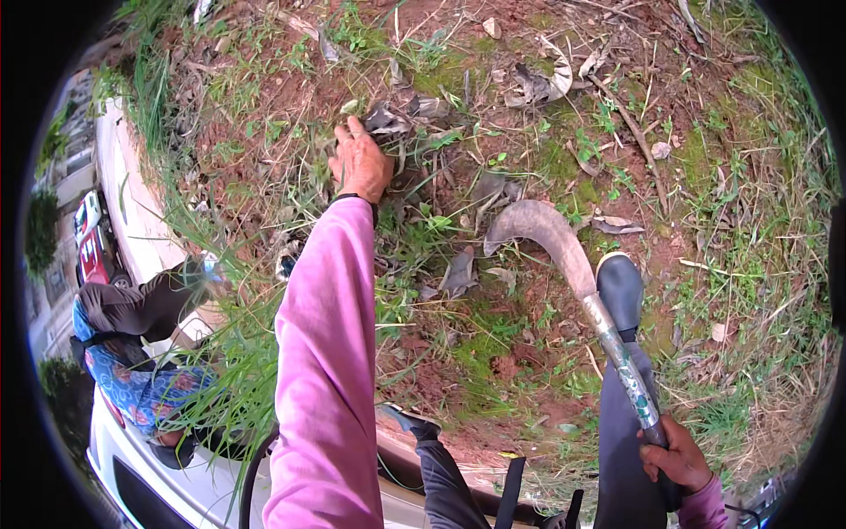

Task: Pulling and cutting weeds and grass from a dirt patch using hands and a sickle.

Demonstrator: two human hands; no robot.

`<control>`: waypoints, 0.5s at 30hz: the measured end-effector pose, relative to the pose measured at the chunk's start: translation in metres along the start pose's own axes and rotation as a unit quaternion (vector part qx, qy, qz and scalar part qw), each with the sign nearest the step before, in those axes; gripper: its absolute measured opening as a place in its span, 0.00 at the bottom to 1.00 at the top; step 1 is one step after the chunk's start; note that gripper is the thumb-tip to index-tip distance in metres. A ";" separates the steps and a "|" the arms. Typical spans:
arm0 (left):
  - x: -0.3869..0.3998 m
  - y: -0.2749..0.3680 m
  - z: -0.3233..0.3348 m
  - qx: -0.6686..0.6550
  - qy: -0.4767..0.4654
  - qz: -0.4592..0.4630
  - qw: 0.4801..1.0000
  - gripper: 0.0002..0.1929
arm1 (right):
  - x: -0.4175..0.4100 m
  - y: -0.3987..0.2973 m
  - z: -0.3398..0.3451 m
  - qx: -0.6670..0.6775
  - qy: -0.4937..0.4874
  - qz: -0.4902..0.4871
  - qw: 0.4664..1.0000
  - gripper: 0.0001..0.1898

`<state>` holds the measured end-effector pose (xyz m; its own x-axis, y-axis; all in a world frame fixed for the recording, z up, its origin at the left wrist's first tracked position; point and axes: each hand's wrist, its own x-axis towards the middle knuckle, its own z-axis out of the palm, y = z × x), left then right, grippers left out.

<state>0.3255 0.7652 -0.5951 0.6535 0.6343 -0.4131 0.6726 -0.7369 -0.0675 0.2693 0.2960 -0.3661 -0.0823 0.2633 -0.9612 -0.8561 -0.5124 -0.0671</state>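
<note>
My left hand (pixel 360 162) reaches down to the weedy ground at the upper middle, over grass and dry stalks beside a crumpled dry leaf (pixel 385 120). Its fingers are partly spread; whether they pinch any stalks cannot be told. At the lower right my right hand (pixel 679 456) is closed around the dark lower end of the handle of a sickle (pixel 552 231). The sickle's broad curved blade lies towards the middle of the view, its tip pointing left and down, above red soil and low weeds. The upper handle is wrapped in silvery, patterned material.
My boot (pixel 620 291) stands beside the sickle's handle. A stick (pixel 634 129) lies at the upper right. Tall grass (pixel 248 370) grows on the left, near a person in a patterned blue top (pixel 142 390). A white vehicle (pixel 178 492) and a pale wall (pixel 129 198) are beyond.
</note>
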 end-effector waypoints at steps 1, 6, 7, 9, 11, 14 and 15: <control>0.009 -0.007 0.017 -0.014 -0.007 -0.028 0.999 0.31 | 0.001 0.000 -0.002 -0.006 -0.007 0.003 1.000 0.12; 0.029 -0.074 0.037 -0.056 0.049 0.073 0.995 0.13 | 0.002 0.005 -0.003 -0.011 -0.018 0.011 1.000 0.12; 0.032 -0.080 0.044 -0.089 0.067 0.113 0.987 0.13 | 0.001 0.002 0.000 -0.007 -0.008 0.017 1.000 0.12; 0.032 -0.083 0.051 -0.110 0.097 0.165 0.975 0.12 | 0.001 0.002 0.003 -0.011 0.003 0.026 1.000 0.12; 0.025 -0.081 0.055 -0.128 0.084 0.094 0.984 0.11 | 0.001 0.005 0.007 -0.008 0.013 0.019 1.000 0.12; -0.006 -0.056 0.039 -0.230 0.026 0.081 0.970 0.14 | -0.003 0.011 0.011 0.001 0.027 0.021 0.999 0.12; -0.023 -0.042 0.026 -0.251 -0.025 0.120 0.960 0.14 | -0.006 0.012 0.012 -0.001 0.026 0.026 0.999 0.12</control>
<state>0.2738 0.7753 -0.6062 0.8021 0.4387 -0.4052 0.5949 -0.6476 0.4762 0.2533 0.2981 -0.3575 -0.1008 0.1931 -0.9760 -0.8499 -0.5268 -0.0164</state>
